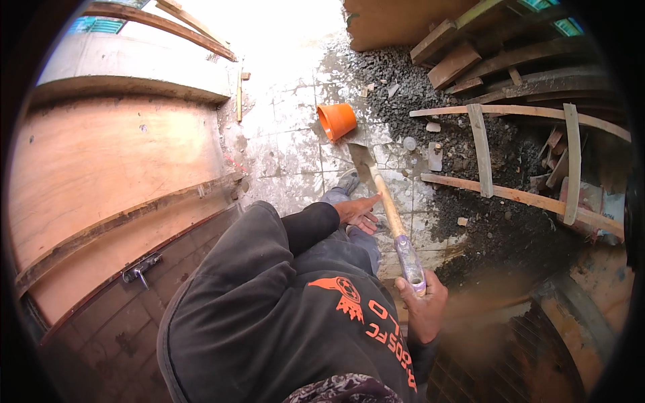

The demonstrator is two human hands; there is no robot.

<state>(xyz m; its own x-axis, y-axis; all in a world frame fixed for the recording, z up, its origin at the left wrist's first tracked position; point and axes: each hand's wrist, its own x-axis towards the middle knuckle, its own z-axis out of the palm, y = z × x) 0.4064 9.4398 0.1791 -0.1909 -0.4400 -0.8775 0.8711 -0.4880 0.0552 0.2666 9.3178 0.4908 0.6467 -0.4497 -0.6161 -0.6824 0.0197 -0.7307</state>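
Note:
A shovel with a wooden shaft [390,215] and a purple-and-grey handle slants across the middle, its metal blade [363,158] down near the pale tiled floor [282,161]. My right hand [423,305] is closed round the handle's top. My left hand [357,212] has its fingers stretched out beside the shaft, the fingertips at it or very near; I cannot tell if they touch. Just beyond the blade an orange bucket [341,121] is tipped over on its side. My shoe [347,181] shows behind my left hand.
Dark gravel [383,80] lies along the right, with a wooden ladder-like frame [478,144] and stacked boards [453,64] over it. A plywood panel [114,161] with a timber rail and a concrete ledge [134,74] line the left. A brown door with a bolt [141,269] is at the lower left.

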